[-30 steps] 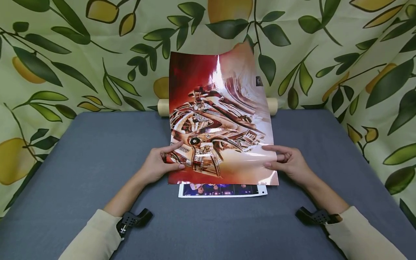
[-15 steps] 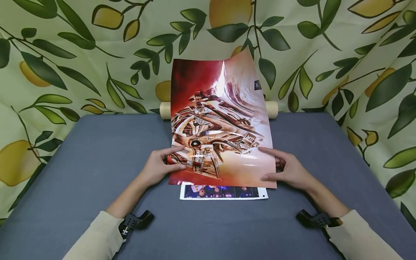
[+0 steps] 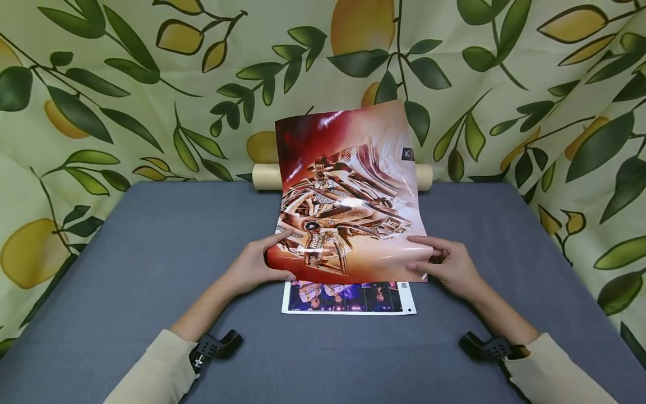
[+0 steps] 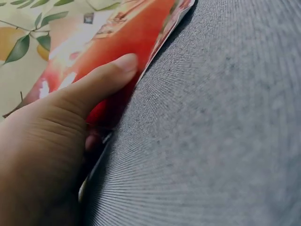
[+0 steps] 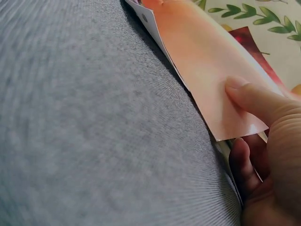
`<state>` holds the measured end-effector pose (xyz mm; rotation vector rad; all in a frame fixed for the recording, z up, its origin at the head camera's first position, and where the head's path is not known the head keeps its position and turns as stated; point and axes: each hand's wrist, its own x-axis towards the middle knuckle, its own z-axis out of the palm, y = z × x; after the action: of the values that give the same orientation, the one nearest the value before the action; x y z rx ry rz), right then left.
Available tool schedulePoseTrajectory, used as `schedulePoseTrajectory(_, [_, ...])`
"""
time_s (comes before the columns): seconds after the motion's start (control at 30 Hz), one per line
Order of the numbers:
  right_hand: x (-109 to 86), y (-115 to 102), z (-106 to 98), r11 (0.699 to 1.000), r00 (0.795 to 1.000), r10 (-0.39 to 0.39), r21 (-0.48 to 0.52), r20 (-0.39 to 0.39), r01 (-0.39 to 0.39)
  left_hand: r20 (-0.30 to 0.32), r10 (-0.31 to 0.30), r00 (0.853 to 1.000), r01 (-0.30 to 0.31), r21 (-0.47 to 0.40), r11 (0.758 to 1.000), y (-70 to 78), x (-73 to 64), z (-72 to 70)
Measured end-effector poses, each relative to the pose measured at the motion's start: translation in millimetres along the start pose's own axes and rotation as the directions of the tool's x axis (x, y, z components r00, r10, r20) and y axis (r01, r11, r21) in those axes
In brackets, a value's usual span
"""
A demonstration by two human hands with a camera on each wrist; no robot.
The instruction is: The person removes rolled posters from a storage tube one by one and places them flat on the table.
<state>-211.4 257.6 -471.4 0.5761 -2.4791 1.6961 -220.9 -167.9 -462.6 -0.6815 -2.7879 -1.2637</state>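
A glossy poster [image 3: 353, 196] with a red and orange motorcycle picture stands bowed above the table, its top tipped toward the backdrop. My left hand [image 3: 249, 268] pinches its lower left edge, thumb on the printed face; in the left wrist view the thumb [image 4: 106, 80] lies across the red corner. At the lower right edge my right hand [image 3: 454, 266] pinches the same poster, and the right wrist view shows the thumb [image 5: 249, 94] in front with other fingers behind. Beneath lies a second, white-edged sheet [image 3: 348, 297] with a stage photo, mostly covered.
Behind the poster a pale roll [image 3: 266, 177] lies across the far edge of the grey cloth-covered table [image 3: 192, 224]. A leaf-and-fruit patterned curtain [image 3: 282, 50] hangs at the back and sides.
The poster's top has come lower and shifted slightly right, while its bottom edge has drawn back, baring more of the photo sheet. Both hands keep their hold; the head view has tilted up slightly.
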Motion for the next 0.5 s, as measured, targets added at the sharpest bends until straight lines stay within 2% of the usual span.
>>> schedulePoseTrajectory(0.1, [-1.7,1.7,2.8,0.999,0.999,-0.018,-0.034,-0.048,0.017,-0.086,0.051,0.995,-0.049,0.019,0.999,-3.8,-1.6,4.9])
schedulePoseTrajectory(0.2, [-1.9,4.5,6.0,0.995,0.992,-0.092,-0.051,-0.090,0.088,-0.179,0.132,0.975,-0.124,0.057,0.991,-5.3,-2.3,7.8])
schedulePoseTrajectory(0.27, [-0.9,6.3,7.1,0.985,0.980,-0.170,-0.061,-0.108,0.164,-0.244,0.209,0.947,-0.194,0.085,0.977,-6.1,-1.5,8.5])
schedulePoseTrajectory(0.37, [1.6,7.6,7.2,0.959,0.951,-0.283,-0.070,-0.121,0.276,-0.325,0.320,0.890,-0.294,0.128,0.947,-7.1,1.3,8.0])
schedulePoseTrajectory(0.43, [3.4,7.2,6.6,0.937,0.928,-0.349,-0.087,-0.131,0.340,-0.353,0.375,0.857,-0.349,0.136,0.927,-8.1,3.2,7.3])
schedulePoseTrajectory(0.5, [4.6,6.3,6.2,0.924,0.912,-0.383,-0.088,-0.150,0.373,-0.358,0.415,0.836,-0.389,0.144,0.910,-8.5,5.0,6.5])
